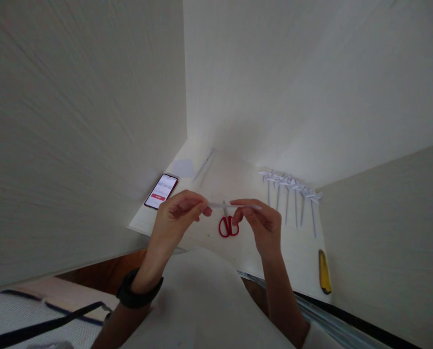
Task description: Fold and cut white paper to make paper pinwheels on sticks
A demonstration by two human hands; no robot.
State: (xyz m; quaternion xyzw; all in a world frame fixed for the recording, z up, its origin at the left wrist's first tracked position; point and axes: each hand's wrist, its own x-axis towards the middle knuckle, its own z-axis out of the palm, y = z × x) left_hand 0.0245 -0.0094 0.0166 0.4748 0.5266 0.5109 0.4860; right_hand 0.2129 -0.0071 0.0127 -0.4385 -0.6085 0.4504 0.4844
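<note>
A thin white paper strip (pixel 218 205) stretches level between my two hands, above the table. My left hand (pixel 183 211) pinches its left end between thumb and fingers. At the other end my right hand (pixel 260 220) grips the strip, whose tip shows past the fingers. Below and between the hands lie red-handled scissors (pixel 224 227), their blades pointing away and partly behind the strip. Off to the right, several white paper pinwheels (pixel 289 182) on thin stick stems lie in a row.
A phone (pixel 161 191) with a lit screen lies at the left, near a white paper piece (pixel 183 168) and a thin white stick (pixel 203 166). A yellow utility knife (pixel 324 271) rests by the right wall (pixel 383 232). Walls enclose the table (pixel 216 247) left, back and right.
</note>
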